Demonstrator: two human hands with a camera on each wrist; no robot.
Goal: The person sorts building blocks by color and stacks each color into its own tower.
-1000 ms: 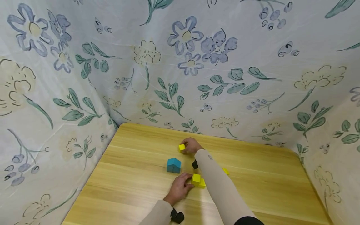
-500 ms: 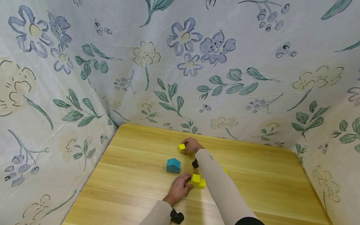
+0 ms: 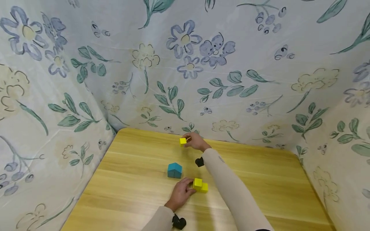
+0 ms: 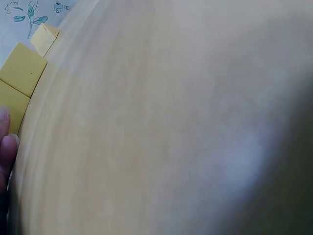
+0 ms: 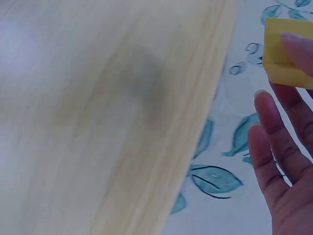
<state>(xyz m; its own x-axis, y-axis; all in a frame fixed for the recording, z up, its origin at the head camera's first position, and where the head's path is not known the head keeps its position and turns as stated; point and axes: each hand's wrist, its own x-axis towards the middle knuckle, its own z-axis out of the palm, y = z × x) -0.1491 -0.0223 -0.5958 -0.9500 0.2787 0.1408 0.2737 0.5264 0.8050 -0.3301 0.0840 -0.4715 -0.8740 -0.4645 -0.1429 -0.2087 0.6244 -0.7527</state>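
My left hand (image 3: pixel 179 194) holds the near left side of a yellow block (image 3: pixel 198 183), thumb and forefinger about it. Another yellow block (image 3: pixel 204 188) sits against its right side. In the left wrist view, fingertips (image 4: pixel 7 147) touch the lower of two adjoining yellow faces (image 4: pixel 23 69). Farther back, my right hand (image 3: pixel 196 141) pinches a yellow block (image 3: pixel 183 142) above the table; in the right wrist view the thumb lies over this block (image 5: pixel 274 54) and the other fingers stay spread. A blue house-shaped pair of blocks (image 3: pixel 174 170) stands left of the yellow ones.
A wooden table (image 3: pixel 130 179) carries the blocks, with floral cloth (image 3: pixel 185 106) rising along its back and sides. A small pale yellow wedge-like block (image 4: pixel 45 38) shows beyond the others in the left wrist view. The right forearm crosses above the table.
My right hand has raised the yellow block and carried it slightly farther back. My left hand keeps its place at the yellow blocks, and the whole head view has shifted a little.
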